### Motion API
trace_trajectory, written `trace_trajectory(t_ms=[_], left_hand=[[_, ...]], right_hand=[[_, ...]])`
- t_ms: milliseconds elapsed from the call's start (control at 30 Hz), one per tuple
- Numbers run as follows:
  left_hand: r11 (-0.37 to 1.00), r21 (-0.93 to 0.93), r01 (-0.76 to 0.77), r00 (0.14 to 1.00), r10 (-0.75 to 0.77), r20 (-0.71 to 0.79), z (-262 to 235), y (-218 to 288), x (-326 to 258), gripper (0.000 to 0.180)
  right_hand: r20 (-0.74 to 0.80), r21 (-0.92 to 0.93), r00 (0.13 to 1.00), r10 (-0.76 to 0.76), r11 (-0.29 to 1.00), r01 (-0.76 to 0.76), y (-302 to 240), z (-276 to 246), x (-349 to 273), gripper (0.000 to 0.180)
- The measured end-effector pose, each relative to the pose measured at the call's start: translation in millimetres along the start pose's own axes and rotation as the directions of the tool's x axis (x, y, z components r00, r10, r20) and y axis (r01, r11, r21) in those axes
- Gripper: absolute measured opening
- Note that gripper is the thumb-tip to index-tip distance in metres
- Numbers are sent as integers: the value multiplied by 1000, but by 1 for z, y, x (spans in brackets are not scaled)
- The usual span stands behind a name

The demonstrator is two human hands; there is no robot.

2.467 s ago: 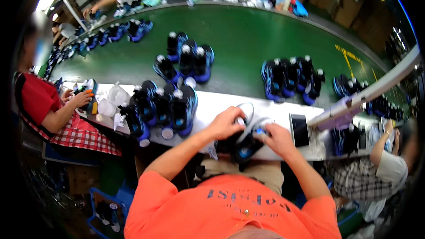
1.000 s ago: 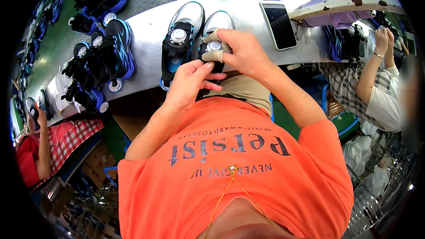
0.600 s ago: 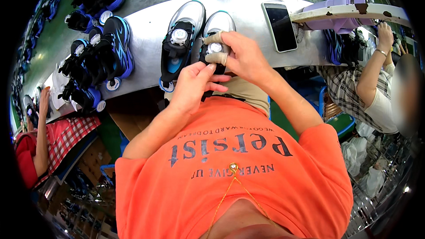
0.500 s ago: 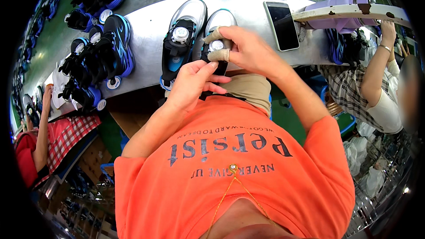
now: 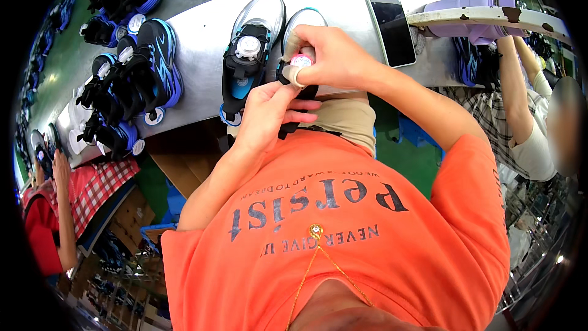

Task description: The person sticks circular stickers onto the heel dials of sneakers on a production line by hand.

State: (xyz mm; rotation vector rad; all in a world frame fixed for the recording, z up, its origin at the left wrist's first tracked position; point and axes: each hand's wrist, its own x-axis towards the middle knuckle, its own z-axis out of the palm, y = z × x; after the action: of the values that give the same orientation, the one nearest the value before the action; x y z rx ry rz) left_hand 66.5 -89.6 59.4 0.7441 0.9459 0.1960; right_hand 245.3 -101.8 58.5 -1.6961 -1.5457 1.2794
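Observation:
Two sneakers lie side by side on the metal table, toes pointing away from me. The left shoe (image 5: 253,61) is black and silver with a white lacing dial (image 5: 248,48) on its tongue. Over the right shoe (image 5: 308,17) bends my right hand (image 5: 340,55), thumb and forefinger in beige finger cots. These two fingers close around that shoe's dial (image 5: 301,61), which looks pinkish. My left hand (image 5: 269,110) is by the shoe's heel end, its thumb and forefinger pinched together beside my right thumb, other fingers loose. What the pinch holds is hidden.
A phone (image 5: 392,30) lies right of the shoes, near a pale purple object on a chipped white bar (image 5: 490,15). Several black-and-blue shoes (image 5: 156,64) with round tags stand at left. Co-workers sit on both sides; the left one's hand (image 5: 61,168) is beside shoes.
My right hand has closed in over the dial, its forearm and elbow swinging outward to the right. The dial looked white before and pinkish now. My left hand has barely moved.

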Motion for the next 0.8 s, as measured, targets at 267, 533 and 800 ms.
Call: trace_trajectory(t_ms=[267, 533, 800], left_hand=[[1000, -27, -1, 999, 2, 47, -9, -4, 1, 27], [999, -31, 11, 998, -9, 54, -11, -4, 4, 25], [999, -40, -11, 998, 13, 58, -10, -3, 2, 25]], right_hand=[[-104, -5, 959, -264, 964, 265, 10, -2, -22, 49], [-213, -38, 967, -141, 990, 136, 2, 7, -36, 40], [-271, -81, 948, -168, 985, 152, 0, 12, -36, 38]])
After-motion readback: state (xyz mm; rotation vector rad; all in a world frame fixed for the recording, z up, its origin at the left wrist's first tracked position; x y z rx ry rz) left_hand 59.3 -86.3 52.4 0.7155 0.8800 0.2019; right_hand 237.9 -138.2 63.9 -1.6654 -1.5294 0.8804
